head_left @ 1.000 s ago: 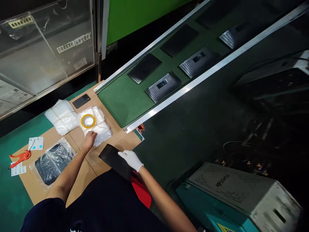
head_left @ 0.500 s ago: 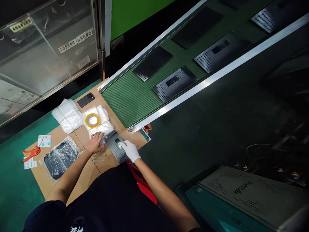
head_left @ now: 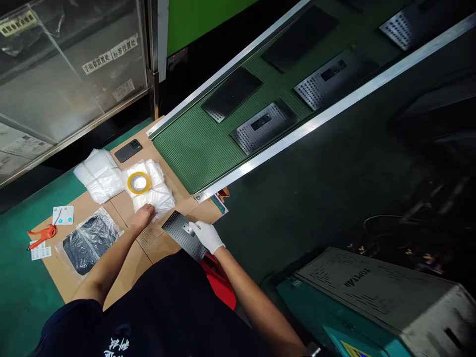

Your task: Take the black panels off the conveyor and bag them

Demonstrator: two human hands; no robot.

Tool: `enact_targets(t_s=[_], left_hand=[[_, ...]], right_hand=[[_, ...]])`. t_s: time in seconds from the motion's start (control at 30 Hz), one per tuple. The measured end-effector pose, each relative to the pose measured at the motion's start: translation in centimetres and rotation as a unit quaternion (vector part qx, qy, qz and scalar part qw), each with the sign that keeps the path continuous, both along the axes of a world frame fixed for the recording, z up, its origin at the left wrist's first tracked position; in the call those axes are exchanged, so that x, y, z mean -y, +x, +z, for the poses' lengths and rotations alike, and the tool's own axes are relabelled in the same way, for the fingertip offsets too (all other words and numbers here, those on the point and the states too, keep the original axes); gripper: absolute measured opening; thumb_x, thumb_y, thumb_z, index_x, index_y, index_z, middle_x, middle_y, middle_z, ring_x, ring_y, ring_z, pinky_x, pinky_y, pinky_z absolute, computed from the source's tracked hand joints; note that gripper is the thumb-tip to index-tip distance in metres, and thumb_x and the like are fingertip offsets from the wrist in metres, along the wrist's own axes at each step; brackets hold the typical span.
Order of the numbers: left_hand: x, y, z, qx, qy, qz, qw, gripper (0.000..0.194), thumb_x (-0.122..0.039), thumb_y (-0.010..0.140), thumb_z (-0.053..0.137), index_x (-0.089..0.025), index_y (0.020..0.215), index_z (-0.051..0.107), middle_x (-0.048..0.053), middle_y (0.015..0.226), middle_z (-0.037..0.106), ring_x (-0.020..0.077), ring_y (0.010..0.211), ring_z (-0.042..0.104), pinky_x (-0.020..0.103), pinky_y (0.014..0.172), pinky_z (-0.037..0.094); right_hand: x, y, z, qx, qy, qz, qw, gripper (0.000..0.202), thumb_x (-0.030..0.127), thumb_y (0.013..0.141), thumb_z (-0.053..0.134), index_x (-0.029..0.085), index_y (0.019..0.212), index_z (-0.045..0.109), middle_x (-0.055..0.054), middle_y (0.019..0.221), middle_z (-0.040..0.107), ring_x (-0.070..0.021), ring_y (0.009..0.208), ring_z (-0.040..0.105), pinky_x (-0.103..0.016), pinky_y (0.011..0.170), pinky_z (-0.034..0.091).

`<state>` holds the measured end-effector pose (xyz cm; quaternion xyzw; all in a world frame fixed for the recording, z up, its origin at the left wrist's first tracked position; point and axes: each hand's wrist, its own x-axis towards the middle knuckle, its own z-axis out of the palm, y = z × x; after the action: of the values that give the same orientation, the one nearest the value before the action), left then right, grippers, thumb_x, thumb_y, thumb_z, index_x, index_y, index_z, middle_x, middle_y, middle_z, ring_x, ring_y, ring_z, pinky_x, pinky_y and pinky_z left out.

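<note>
Right hand [head_left: 208, 237], in a white glove, has a dark perforated panel [head_left: 181, 233] gripped by its edge, on the body side of the yellow tape roll [head_left: 148, 184] and over to the right. Bare left hand [head_left: 144, 216] is just on the body side of the roll, fingers curled at the clear bags [head_left: 161, 193] under it, can't tell if it's pinching any. Left of the roll: more bags [head_left: 99, 176], an orange tool [head_left: 46, 233] further out. Phone [head_left: 128, 150]'s behind the roll, green conveyor [head_left: 186, 158] with more panels [head_left: 263, 126] off to its right.
</note>
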<state>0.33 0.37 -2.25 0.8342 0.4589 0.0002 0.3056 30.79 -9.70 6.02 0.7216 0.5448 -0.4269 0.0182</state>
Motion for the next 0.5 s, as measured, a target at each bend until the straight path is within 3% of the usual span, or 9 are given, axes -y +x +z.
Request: enact_targets(t_s=[0.13, 0.3, 0.5], left_hand=[[-1.3, 0.6, -0.3, -0.009, -0.029, 0.017, 0.999, 0.034, -0.038, 0.106, 0.047, -0.018, 0.086, 0.067, 0.010, 0.091, 0.067, 0.0239, 0.088, 0.064, 0.035, 0.081, 0.051], [-2.6, 1.1, -0.2, -0.014, -0.079, 0.011, 0.997, 0.029, -0.031, 0.103, 0.048, -0.017, 0.096, 0.073, 0.011, 0.098, 0.072, 0.0227, 0.090, 0.067, 0.034, 0.084, 0.051], [-4.1, 1.3, -0.1, -0.021, -0.130, 0.008, 0.991, 0.022, -0.026, 0.094, 0.058, -0.019, 0.087, 0.078, 0.009, 0.091, 0.078, 0.0220, 0.087, 0.069, 0.031, 0.084, 0.051]], right_hand=[[-0.3, -0.4, 0.6, -0.005, -0.005, 0.037, 0.999, 0.041, 0.043, 0.107, 0.048, 0.023, 0.083, 0.074, -0.006, 0.093, 0.081, -0.0216, 0.092, 0.074, -0.026, 0.078, 0.041], [-2.0, -1.4, 0.7, -0.006, -0.023, 0.066, 0.998, 0.043, 0.047, 0.108, 0.046, 0.023, 0.087, 0.076, -0.007, 0.098, 0.081, -0.0229, 0.099, 0.074, -0.026, 0.081, 0.041], [-4.4, -2.4, 0.3, -0.002, -0.035, 0.094, 0.995, 0.047, 0.053, 0.108, 0.043, 0.020, 0.099, 0.076, -0.011, 0.104, 0.081, -0.0247, 0.103, 0.074, -0.028, 0.081, 0.043]])
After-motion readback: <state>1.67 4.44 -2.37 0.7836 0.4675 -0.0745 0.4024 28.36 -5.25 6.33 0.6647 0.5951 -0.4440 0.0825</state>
